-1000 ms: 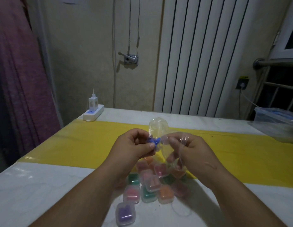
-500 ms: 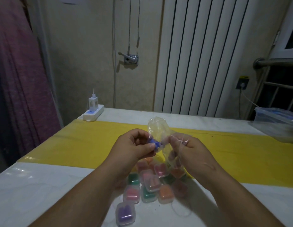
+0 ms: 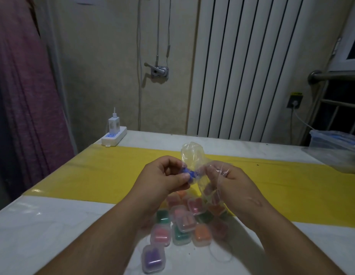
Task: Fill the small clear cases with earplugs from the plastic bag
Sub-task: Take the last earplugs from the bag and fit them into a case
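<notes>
While aloft, left hand on earplugs, right hand on bag.

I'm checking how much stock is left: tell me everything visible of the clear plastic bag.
The plastic bag is thin, clear, crinkled film, held above the table between both hands. Its top puffs upward. The right hand grips its wrinkled lower part; the left hand pinches blue earplugs at its side. It looks nearly empty.

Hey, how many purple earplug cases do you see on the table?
1: the purple case lies nearest the camera, left of the pile. Others may hide under the plastic bag.
</notes>
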